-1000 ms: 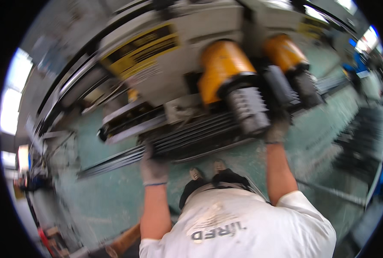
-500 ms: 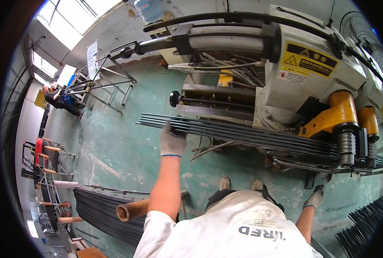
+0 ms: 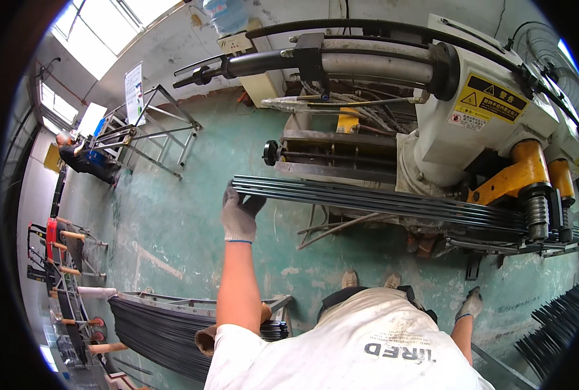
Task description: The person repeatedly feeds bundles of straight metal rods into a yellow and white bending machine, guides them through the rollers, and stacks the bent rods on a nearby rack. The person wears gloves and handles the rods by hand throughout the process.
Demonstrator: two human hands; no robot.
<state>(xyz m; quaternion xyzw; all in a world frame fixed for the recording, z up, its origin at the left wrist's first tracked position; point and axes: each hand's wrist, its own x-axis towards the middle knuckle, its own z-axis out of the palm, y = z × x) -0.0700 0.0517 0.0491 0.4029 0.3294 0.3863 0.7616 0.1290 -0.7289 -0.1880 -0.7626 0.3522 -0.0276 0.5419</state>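
Observation:
A bundle of long dark metal rods or tubes [image 3: 367,198] runs out leftward from the machine, held at its right end near the orange arm [image 3: 507,179] and the spring [image 3: 536,218]. At the bundle's left ends is my left hand [image 3: 239,218], in a grey-white work glove. Its fingers are stretched up against the rod ends, with the thumb spread apart. My right hand [image 3: 470,304], also gloved, hangs low at my right side, below the machine. Nothing shows in it, and its fingers look loosely stretched.
A rack of dark rods [image 3: 166,328] with a brown cardboard tube [image 3: 206,339] lies to my left. More dark rods [image 3: 556,331] are at the lower right. A metal frame stand [image 3: 166,133] and another person [image 3: 84,162] are at the far left.
My left hand has moved from around the rods to their left ends, and its thumb has spread. The bundle and machine sit farther right in view. My right hand stays low.

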